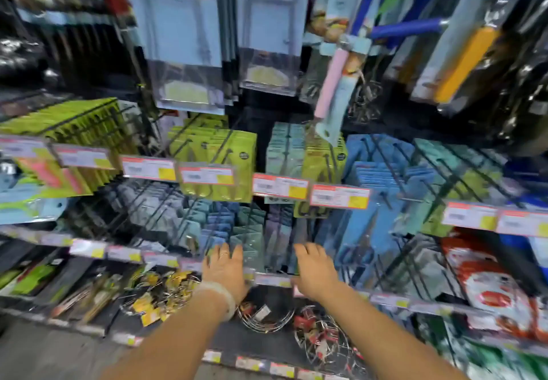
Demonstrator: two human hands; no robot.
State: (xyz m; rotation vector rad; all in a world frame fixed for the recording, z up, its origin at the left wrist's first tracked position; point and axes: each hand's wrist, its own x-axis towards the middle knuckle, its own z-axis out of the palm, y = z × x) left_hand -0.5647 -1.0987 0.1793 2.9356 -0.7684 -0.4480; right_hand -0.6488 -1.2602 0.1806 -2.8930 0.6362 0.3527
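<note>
The fingers point(221, 250) of my left hand point(224, 267) lie straight and slightly spread, tips against the hanging teal packets point(252, 241); those of my right hand point(315, 271) reach close together into the darker packets point(281, 231) just beside, too blurred to tell whether they pinch one; a price label strip point(272, 280) runs between my palms; a pale band point(218, 295) circles my left wrist; wire coils point(264, 316) lie on the shelf below.

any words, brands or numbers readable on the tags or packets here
No text here can be read.
White price tags with red tops and yellow squares: print blurred.
Blue and teal carded packets on the middle pegs: print blurred.
Round dark marks on lime-green packets: too small.
</note>
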